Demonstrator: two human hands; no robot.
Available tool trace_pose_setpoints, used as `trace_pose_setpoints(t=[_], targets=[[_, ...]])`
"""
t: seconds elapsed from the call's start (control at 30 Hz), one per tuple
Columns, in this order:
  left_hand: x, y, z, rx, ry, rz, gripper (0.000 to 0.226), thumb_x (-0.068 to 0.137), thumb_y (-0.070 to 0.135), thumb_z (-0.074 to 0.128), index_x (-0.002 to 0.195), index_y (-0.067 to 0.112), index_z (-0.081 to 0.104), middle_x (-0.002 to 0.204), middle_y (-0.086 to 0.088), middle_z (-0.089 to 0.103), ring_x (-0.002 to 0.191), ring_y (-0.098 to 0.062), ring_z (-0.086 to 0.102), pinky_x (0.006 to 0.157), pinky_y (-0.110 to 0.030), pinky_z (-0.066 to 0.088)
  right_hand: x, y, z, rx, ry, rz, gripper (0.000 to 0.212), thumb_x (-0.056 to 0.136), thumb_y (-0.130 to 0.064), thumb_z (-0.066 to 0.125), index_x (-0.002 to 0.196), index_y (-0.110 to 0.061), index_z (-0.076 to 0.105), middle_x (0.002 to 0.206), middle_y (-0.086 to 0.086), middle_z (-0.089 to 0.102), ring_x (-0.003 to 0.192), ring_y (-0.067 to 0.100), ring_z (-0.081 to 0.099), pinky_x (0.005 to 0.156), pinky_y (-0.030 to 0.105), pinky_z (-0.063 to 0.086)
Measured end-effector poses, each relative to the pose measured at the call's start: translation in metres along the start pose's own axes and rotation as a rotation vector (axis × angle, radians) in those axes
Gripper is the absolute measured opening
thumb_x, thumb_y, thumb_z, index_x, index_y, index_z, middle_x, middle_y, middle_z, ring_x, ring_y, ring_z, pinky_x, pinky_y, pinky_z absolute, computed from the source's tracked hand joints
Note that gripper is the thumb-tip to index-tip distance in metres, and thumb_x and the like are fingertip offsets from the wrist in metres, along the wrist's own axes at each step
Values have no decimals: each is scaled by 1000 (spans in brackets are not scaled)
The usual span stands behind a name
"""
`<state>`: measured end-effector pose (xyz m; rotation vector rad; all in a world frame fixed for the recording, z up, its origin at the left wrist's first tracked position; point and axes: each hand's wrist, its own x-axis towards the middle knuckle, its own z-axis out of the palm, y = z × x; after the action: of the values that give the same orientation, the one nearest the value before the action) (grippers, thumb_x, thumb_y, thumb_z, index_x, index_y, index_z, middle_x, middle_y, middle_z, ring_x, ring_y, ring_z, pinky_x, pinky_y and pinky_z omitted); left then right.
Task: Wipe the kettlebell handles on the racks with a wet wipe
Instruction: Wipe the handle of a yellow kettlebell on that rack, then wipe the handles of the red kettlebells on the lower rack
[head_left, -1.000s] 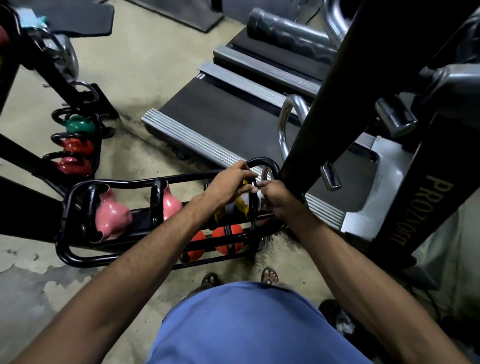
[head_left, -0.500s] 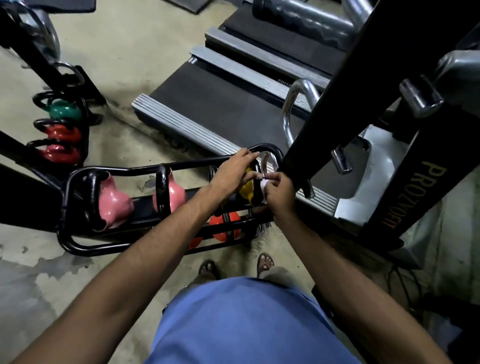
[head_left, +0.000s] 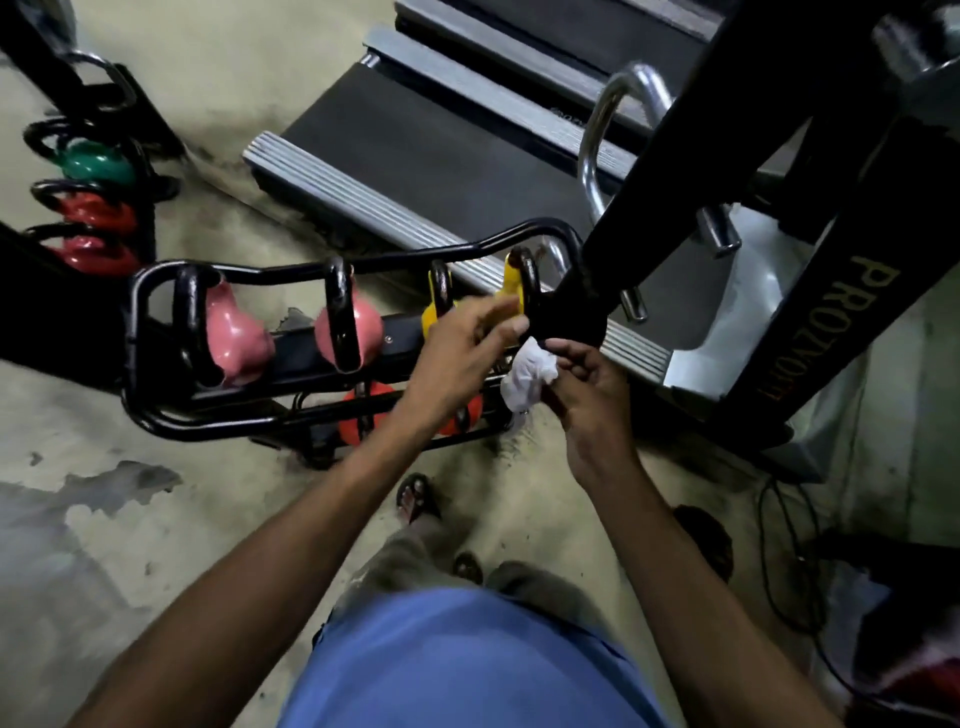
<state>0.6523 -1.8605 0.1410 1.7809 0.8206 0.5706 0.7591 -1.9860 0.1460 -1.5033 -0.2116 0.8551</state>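
just in front of the rack (head_left: 132, 338), the right hand (head_left: 587, 376) pinches a crumpled white wipe (head_left: 530, 376) in curled fingers, below the yellow kettlebell's handle (head_left: 531, 283). left hand (head_left: 465, 356) hovers beside it, fingers relaxed, apart, holding nothing.

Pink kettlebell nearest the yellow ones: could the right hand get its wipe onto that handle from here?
Probably, but not straight across: the left hand hangs between the right hand, which pinches the wipe, and that handle. The handle's top stands bare.
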Motion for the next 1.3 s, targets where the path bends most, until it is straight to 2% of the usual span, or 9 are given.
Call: trace_pose_setpoints(t=[0.17, 0.3, 0.5, 0.6, 0.77, 0.93, 1.03, 1.17, 1.3], targets=[[-118, -28, -5, -321, 4, -324, 16, 88, 17, 79, 104, 14, 79, 101, 2, 79, 94, -6, 70, 90, -30, 57, -57, 44, 5, -5, -142, 65, 23, 93, 8, 61, 107, -9, 67, 94, 6, 72, 84, 16, 68, 70, 26, 56], [-196, -71, -2, -299, 137, -440, 15, 87, -1, 75, 91, 13, 78, 90, 1, 79, 83, -6, 70, 77, -23, 54, -101, 118, 6, -191, -262, 102, 13, 95, -6, 66, 104, -13, 71, 101, 4, 76, 91, 18, 69, 75, 36, 55], [-261, -145, 0, -200, 196, -592, 17, 88, -3, 72, 87, 14, 76, 80, 4, 75, 69, -5, 67, 64, -20, 51, -132, 200, 12, -278, -369, 240, 16, 94, -4, 67, 97, -18, 74, 94, 0, 78, 84, 11, 71, 70, 26, 56], [-268, -195, -2, -189, 209, -588, 12, 90, 10, 76, 100, 16, 75, 94, 7, 77, 85, -8, 72, 75, -21, 56, -116, 240, 23, -310, -359, 235, 10, 94, -3, 67, 97, -10, 74, 89, 1, 77, 76, 7, 68, 63, 22, 52], [-244, -312, -7, -3, 199, -518, 19, 93, 20, 74, 112, 17, 74, 110, 9, 74, 97, 9, 67, 79, -5, 47, -46, 330, 53, -374, -306, 156, 11, 92, -4, 69, 88, -13, 75, 87, 7, 76, 79, 16, 67, 74, 41, 55], [-194, -413, -14, 245, 78, -308, 36, 92, 25, 66, 128, 18, 69, 128, 3, 69, 117, -12, 64, 96, -23, 50, 31, 396, 89, -480, -341, -38, 9, 86, -19, 66, 86, -21, 75, 84, -7, 75, 78, 8, 66, 77, 33, 52], [-153, -453, -20, 293, 69, -243, 46, 91, 21, 64, 137, 13, 64, 140, -9, 62, 130, -23, 58, 107, -30, 47, 84, 423, 111, -497, -327, -71, 19, 91, -11, 66, 79, -24, 72, 80, -7, 74, 78, 12, 68, 80, 42, 57], [-106, -489, -27, 400, -60, -195, 66, 92, 6, 66, 154, 14, 44, 164, -9, 34, 153, -22, 29, 123, -29, 24, 159, 439, 145, -613, -230, -162, 13, 76, -28, 66, 69, -38, 70, 78, -3, 75, 81, 26, 73, 74, 52, 61], [-74, -510, -36, 463, -100, -171, 76, 92, 10, 68, 159, 14, 34, 169, -9, 21, 156, -24, 20, 126, -36, 20, 205, 427, 180, -712, -248, -237, 17, 71, -18, 61, 65, -31, 69, 75, 8, 74, 75, 31, 74, 70, 57, 60]])
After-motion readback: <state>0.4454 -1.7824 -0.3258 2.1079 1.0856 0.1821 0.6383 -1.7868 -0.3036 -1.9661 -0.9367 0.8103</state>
